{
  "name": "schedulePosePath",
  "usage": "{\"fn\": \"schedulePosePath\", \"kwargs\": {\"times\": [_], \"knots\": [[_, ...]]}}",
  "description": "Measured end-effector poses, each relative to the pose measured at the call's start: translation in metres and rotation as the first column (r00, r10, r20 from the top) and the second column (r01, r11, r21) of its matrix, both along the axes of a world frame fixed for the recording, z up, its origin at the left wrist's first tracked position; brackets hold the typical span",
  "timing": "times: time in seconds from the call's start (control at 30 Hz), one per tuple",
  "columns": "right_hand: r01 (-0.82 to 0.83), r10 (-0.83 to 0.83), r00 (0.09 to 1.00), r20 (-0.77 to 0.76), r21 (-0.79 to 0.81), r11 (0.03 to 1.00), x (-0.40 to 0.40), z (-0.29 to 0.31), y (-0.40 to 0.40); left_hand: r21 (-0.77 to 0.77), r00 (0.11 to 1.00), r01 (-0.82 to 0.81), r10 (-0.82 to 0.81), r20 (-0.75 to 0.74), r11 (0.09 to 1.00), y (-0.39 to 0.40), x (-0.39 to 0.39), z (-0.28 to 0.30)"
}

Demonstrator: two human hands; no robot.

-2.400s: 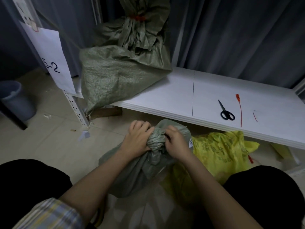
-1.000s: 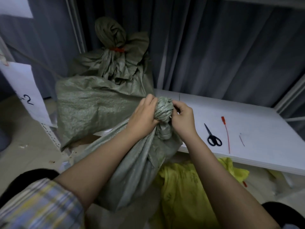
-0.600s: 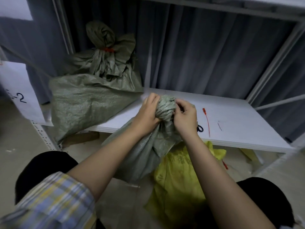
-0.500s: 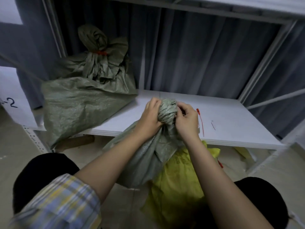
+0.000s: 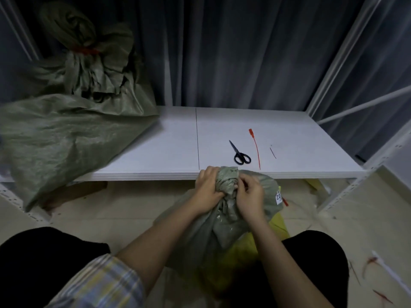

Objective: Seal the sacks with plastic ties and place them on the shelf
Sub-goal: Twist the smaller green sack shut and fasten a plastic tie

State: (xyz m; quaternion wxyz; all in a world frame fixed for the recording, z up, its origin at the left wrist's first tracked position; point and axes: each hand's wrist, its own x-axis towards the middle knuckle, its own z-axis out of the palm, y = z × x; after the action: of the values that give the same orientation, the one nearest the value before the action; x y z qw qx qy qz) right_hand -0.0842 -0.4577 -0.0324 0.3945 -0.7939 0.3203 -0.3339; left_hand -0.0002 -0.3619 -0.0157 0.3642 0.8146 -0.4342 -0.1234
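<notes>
Head view — left hand [image 5: 208,185] and right hand [image 5: 249,194] grip green sack [image 5: 222,227]'s bunched neck — contents hidden.

The 1 view comes from a wide-angle camera worn on the person's head, looking forward and steeply down. It sits close above the forearms, which enter from 6 o'clock and meet just below the frame's centre. The white shelf [image 5: 289,152] board crosses the middle, its front edge near the hands, with a dark curtain [image 5: 244,52] behind at 12 o'clock. Floor [image 5: 111,207] fills the lower part. Straight edges bow toward the frame's borders.
</notes>
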Motion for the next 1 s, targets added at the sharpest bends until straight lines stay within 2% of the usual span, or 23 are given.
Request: {"fn": "schedulePosePath", "kwargs": {"times": [0.13, 0.27, 0.37, 0.47, 0.53, 0.6, 0.7, 0.8, 0.87, 0.93, 1.0], "knots": [[0.016, -0.024, 0.994, 0.105, 0.077, 0.997, 0.004, -0.009, 0.004, -0.042, 0.991, -0.093, 0.089, -0.100, 0.995, -0.001, 0.004, -0.011], [-0.076, 0.075, 0.994, 0.080, -0.001, 0.997, 0.012, -0.010, 0.004, -0.044, 0.976, -0.139, 0.129, -0.176, 0.989, 0.002, 0.017, -0.019], [-0.107, 0.108, 0.986, 0.126, -0.016, 0.994, 0.018, -0.009, 0.004, -0.054, 0.953, -0.178, 0.159, -0.259, 0.982, 0.006, 0.025, -0.024], [-0.171, 0.099, 0.958, 0.270, 0.258, 0.951, 0.023, -0.005, 0.005, -0.140, 0.952, -0.164, 0.120, -0.281, 0.976, 0.008, 0.028, -0.017], [-0.236, 0.130, 0.942, 0.308, 0.337, 0.911, 0.026, -0.007, 0.004, -0.208, 0.934, -0.187, 0.108, -0.341, 0.960, 0.010, 0.029, -0.013], [-0.254, 0.178, 0.942, 0.283, 0.259, 0.932, 0.027, -0.009, 0.002, -0.247, 0.910, -0.223, 0.110, -0.400, 0.943, 0.010, 0.030, -0.016], [-0.259, 0.268, 0.943, 0.197, -0.070, 0.963, 0.028, -0.008, -0.002, -0.270, 0.882, -0.255, 0.109, -0.457, 0.928, 0.007, 0.032, -0.022], [-0.266, 0.321, 0.932, 0.166, -0.283, 0.921, 0.028, -0.004, -0.008, -0.315, 0.827, -0.242, 0.025, -0.562, 0.918, 0.007, 0.032, -0.022], [-0.268, 0.351, 0.926, 0.139, -0.411, 0.871, 0.027, -0.002, -0.010, -0.325, 0.743, -0.267, -0.021, -0.669, 0.907, 0.007, 0.033, -0.022], [-0.282, 0.378, 0.918, 0.119, -0.474, 0.834, 0.025, -0.004, -0.010, -0.307, 0.662, -0.315, -0.023, -0.749, 0.898, 0.007, 0.033, -0.022], [-0.290, 0.408, 0.906, 0.113, -0.535, 0.793, 0.026, -0.007, -0.008, -0.294, 0.651, -0.344, 0.001, -0.759, 0.892, 0.004, 0.034, -0.023]]}}
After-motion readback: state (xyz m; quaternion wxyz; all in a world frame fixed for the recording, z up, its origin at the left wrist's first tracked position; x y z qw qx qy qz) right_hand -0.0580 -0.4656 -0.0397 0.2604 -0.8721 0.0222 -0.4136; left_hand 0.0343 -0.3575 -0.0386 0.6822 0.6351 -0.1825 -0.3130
